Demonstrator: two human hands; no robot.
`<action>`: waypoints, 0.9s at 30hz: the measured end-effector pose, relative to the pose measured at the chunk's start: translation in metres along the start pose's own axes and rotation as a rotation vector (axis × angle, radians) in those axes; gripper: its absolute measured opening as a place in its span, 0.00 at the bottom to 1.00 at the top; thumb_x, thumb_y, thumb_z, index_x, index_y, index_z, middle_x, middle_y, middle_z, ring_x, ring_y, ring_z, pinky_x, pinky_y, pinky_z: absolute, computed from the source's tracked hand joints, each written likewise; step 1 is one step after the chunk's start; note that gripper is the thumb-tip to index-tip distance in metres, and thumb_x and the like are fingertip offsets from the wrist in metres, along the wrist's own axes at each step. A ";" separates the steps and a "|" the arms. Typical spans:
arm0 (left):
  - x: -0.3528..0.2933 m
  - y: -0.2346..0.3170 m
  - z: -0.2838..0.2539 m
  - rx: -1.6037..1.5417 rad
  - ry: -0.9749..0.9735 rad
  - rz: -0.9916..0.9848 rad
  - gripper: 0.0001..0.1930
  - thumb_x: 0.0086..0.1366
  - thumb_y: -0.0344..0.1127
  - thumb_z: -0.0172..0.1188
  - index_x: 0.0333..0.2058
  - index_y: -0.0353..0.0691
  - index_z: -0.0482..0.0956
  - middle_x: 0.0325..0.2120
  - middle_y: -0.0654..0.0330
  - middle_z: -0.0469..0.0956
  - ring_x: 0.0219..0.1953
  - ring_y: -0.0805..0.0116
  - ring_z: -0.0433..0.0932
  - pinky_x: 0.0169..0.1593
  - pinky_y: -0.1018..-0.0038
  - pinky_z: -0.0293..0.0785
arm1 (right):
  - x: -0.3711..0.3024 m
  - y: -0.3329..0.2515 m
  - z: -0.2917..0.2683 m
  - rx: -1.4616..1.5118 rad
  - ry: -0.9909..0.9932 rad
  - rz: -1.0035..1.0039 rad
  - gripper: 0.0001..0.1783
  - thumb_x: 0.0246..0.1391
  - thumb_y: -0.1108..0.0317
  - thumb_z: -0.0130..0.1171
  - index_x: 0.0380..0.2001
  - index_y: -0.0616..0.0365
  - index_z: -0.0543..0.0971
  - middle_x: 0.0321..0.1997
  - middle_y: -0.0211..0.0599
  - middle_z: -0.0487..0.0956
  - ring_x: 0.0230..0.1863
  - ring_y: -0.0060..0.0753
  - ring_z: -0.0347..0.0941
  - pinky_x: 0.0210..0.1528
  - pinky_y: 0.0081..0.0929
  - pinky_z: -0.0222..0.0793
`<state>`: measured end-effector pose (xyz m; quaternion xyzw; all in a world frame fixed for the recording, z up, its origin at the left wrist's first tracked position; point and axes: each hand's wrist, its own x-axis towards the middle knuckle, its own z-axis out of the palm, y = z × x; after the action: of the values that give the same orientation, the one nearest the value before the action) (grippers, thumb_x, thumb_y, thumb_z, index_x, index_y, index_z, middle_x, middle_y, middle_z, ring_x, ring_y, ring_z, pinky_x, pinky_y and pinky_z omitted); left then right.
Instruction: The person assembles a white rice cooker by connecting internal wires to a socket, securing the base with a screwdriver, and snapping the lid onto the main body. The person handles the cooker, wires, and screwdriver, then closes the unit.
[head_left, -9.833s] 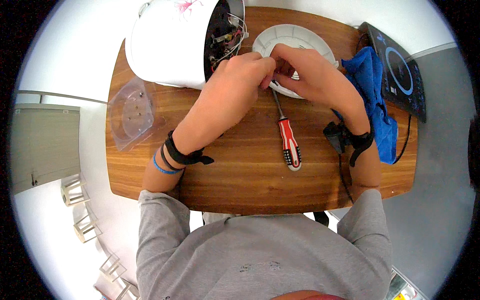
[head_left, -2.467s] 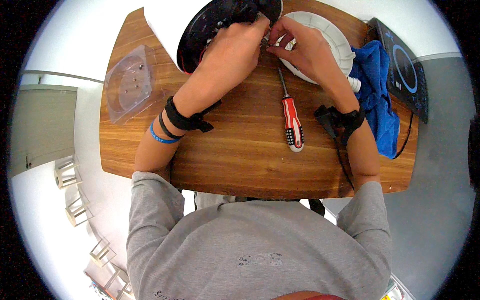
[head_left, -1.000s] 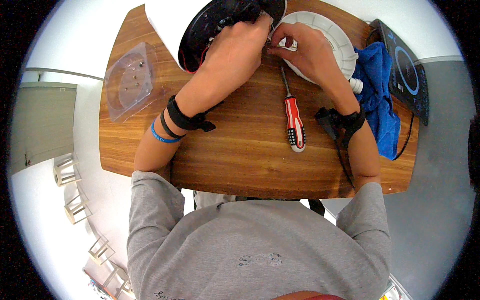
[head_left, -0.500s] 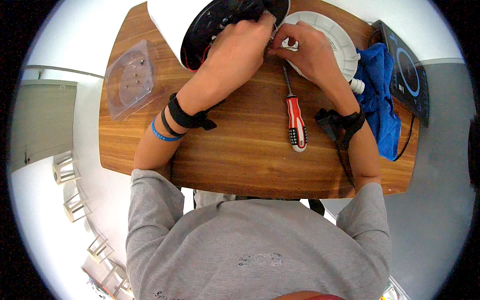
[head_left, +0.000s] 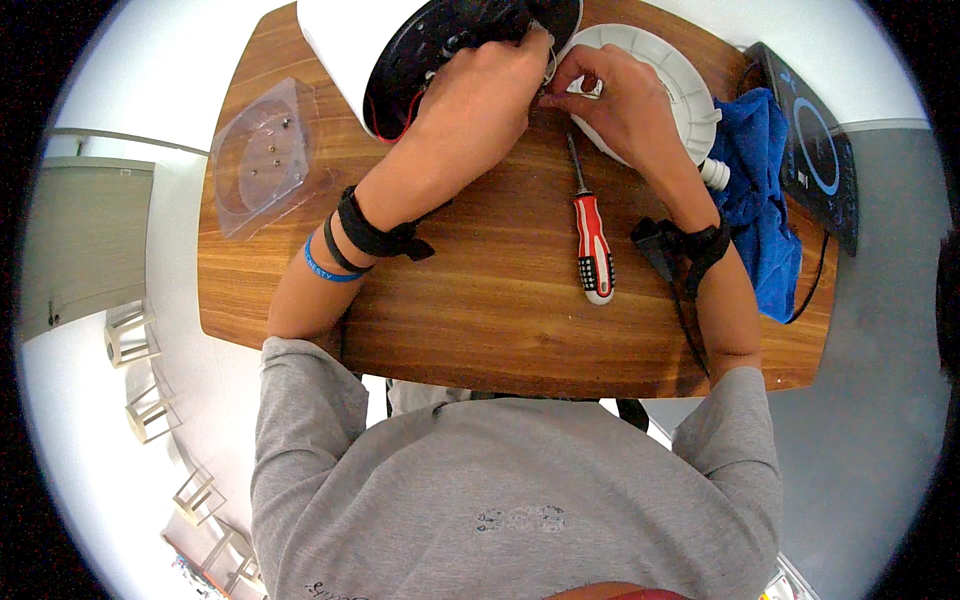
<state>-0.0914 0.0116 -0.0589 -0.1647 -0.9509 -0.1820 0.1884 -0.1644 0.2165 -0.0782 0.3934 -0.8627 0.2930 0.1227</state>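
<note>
A white appliance housing (head_left: pixel 335 45) lies tipped at the far edge, its open black underside (head_left: pixel 400 75) facing me. My left hand (head_left: pixel 480 100) reaches over that opening, fingers closed on a thin pale wire (head_left: pixel 552 65) at its right rim. Close beside it, my right hand (head_left: pixel 620 100) pinches thumb and forefinger together; what lies between those tips is too small to make out. Partly behind the right hand rests a round white ribbed cover (head_left: pixel 690 95). A red wire (head_left: pixel 408 125) loops out below my left hand.
A red-and-white screwdriver (head_left: pixel 592 245) lies on the wooden table (head_left: pixel 480 300), its tip toward my hands. Left stands a clear plastic tray (head_left: pixel 240 165) holding several small screws. Rightward are a blue cloth (head_left: pixel 755 190), a black cooktop-like panel (head_left: pixel 815 140) and a black cord (head_left: pixel 690 330).
Both hands stay at the housing's right rim. The right fingers have shifted very slightly; nothing else has visibly moved.
</note>
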 end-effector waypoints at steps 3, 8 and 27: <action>0.000 0.001 -0.001 0.010 -0.012 -0.019 0.09 0.70 0.26 0.63 0.46 0.38 0.76 0.33 0.42 0.86 0.38 0.34 0.86 0.42 0.41 0.82 | 0.002 -0.001 0.000 0.053 -0.007 0.013 0.12 0.53 0.58 0.79 0.36 0.48 0.87 0.36 0.38 0.87 0.40 0.50 0.85 0.42 0.46 0.80; 0.000 0.002 -0.002 0.015 -0.024 -0.026 0.09 0.70 0.27 0.63 0.47 0.38 0.76 0.34 0.42 0.86 0.39 0.33 0.86 0.42 0.41 0.82 | 0.003 -0.003 -0.001 0.107 0.001 0.013 0.13 0.52 0.62 0.79 0.37 0.53 0.87 0.35 0.41 0.88 0.38 0.52 0.86 0.41 0.45 0.80; -0.005 -0.004 0.003 0.034 -0.002 0.059 0.06 0.69 0.28 0.64 0.44 0.36 0.82 0.39 0.44 0.85 0.43 0.37 0.85 0.47 0.47 0.83 | 0.001 0.003 0.004 0.204 -0.028 -0.035 0.08 0.54 0.70 0.74 0.38 0.57 0.89 0.39 0.46 0.88 0.41 0.51 0.88 0.47 0.42 0.84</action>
<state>-0.0898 0.0077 -0.0643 -0.1898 -0.9487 -0.1600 0.1957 -0.1673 0.2149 -0.0824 0.4230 -0.8230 0.3717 0.0748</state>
